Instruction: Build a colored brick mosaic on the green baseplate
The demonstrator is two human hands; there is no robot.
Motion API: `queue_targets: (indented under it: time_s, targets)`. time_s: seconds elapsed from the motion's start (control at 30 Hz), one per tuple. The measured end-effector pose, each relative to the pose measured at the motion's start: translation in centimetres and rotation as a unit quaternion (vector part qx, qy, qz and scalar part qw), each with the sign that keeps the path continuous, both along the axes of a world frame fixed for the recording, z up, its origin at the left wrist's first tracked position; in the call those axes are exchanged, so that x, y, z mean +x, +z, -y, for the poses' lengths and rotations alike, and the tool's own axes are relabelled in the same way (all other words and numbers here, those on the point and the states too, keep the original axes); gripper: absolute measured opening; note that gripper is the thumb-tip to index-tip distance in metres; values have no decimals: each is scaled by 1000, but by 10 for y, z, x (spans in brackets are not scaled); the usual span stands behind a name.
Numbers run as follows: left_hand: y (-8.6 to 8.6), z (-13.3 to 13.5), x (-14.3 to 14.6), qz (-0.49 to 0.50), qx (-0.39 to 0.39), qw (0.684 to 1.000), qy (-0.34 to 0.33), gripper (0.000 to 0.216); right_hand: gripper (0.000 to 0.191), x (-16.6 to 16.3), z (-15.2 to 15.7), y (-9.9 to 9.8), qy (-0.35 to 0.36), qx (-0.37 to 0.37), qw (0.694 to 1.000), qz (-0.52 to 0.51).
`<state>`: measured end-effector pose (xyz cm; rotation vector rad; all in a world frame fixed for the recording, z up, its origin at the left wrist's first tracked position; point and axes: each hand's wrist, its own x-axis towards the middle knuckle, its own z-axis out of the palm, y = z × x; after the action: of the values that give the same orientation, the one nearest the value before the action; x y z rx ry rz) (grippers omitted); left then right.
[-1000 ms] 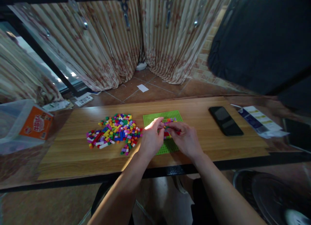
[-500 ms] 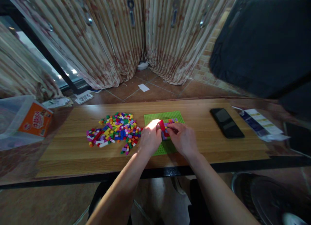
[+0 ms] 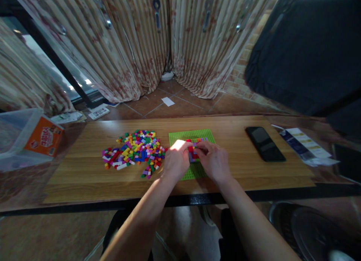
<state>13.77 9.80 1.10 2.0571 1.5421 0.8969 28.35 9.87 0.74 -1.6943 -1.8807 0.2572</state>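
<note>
A green studded baseplate (image 3: pixel 180 135) lies on the table under both hands. On its middle stands a low build of red, purple, blue and orange bricks (image 3: pixel 194 156), partly covered by my fingers. From the left, my left hand (image 3: pixel 176 159) reaches over the build, thumb and forefinger closed at a red brick (image 3: pixel 189 142) on its far left side. My right hand (image 3: pixel 216 159) comes from the right with its fingertips pinched together over the build; what they hold is too small to make out.
Loose multicoloured bricks (image 3: pixel 138 150) are heaped left of the baseplate on the wooden table (image 3: pixel 93 182). A black phone (image 3: pixel 265 144) lies to the right, with printed papers (image 3: pixel 306 144) beyond it. A clear plastic box (image 3: pixel 17 137) with an orange label stands at far left.
My left fingers have shifted slightly and now reach across the red brick, which stood taller between them before. My right hand stays pinched over the build. The view has shifted a little.
</note>
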Motion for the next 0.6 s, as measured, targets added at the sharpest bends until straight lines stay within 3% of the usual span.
queue_targets:
  time_s: [0.33,0.6]
  targets:
    - [-1,7,1,-124,23,991,-42,47,19,5,1,2,34,-41,996,-70]
    - [5,13,11,-276,42,960,-29,32,31,7,3,4,57,-34,996,-62]
